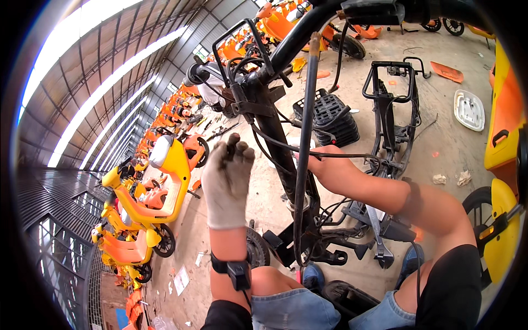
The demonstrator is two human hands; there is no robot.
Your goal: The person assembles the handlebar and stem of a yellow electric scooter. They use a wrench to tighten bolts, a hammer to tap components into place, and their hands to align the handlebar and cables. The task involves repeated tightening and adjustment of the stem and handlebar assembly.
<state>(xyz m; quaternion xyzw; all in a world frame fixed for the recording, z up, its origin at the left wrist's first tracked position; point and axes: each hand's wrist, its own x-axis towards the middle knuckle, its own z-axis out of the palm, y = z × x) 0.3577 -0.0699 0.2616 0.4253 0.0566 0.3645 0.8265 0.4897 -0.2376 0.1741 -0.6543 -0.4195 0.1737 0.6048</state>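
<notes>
My left hand, in a whitish work glove with dark-stained fingertips, is raised just left of a black steering column. Its fingers are loosely bent and apart, with nothing visible in them. My right arm reaches in from the lower right, and the right hand is mostly hidden behind the column and a thick black cable. What its fingers do cannot be seen. Below that forearm, a large adjustable wrench lies against the black scooter frame parts.
Black handlebars cross overhead. A black plastic crate, another bare scooter frame and a white tray are on the concrete floor. Yellow-orange scooters stand at left, and a yellow one stands close at right.
</notes>
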